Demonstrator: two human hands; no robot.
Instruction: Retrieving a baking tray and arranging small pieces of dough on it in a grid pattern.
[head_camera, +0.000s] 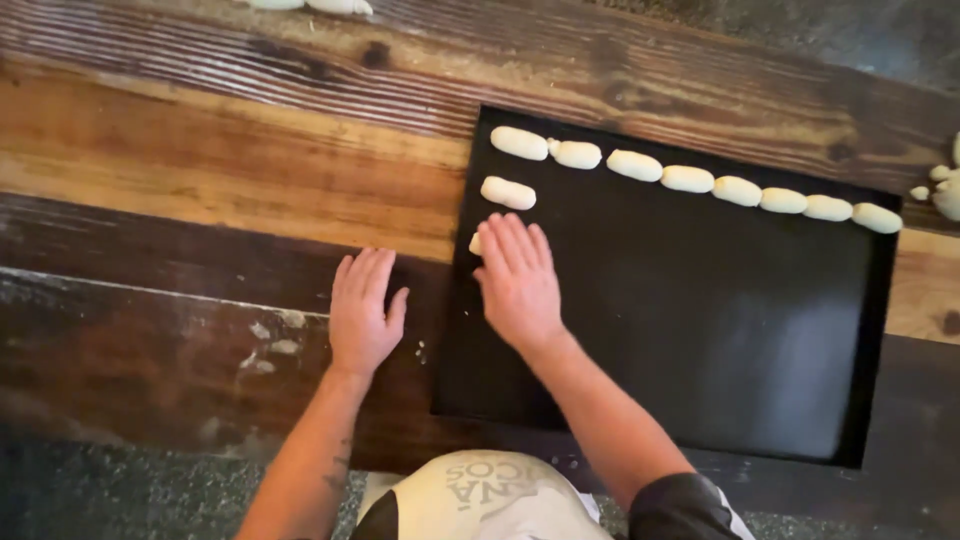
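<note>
A small pale dough piece (475, 243) lies at the left edge of the black baking tray (700, 330), almost wholly covered by the person's right hand (520, 285). That hand lies flat, palm down, fingers straight and close together, over the piece; only the piece's left end shows past the index finger. Whether the palm presses on it or only rests there cannot be told.

Just above it on the tray lies another dough piece (508, 193), and along the tray's far edge runs a row of eight dough pieces (690, 178), from the far left corner to the far right corner. The rest of the tray is bare.

The left hand (362, 310) lies flat on the wooden tabletop (200, 170) just off the tray's left edge, fingers together, thumb out, holding nothing.

As a judgement, the step in hand is shaping or setting down the third piece of a column down the left edge. The next move would call for lifting the palm straight off without dragging the soft dough.

At the tabletop's far edge, pale dough lumps (310, 5) are cut off by the frame. More dough scraps (940, 190) sit past the tray's far right corner, partly out of view. The person's light apron (480, 495) fills the near edge.
</note>
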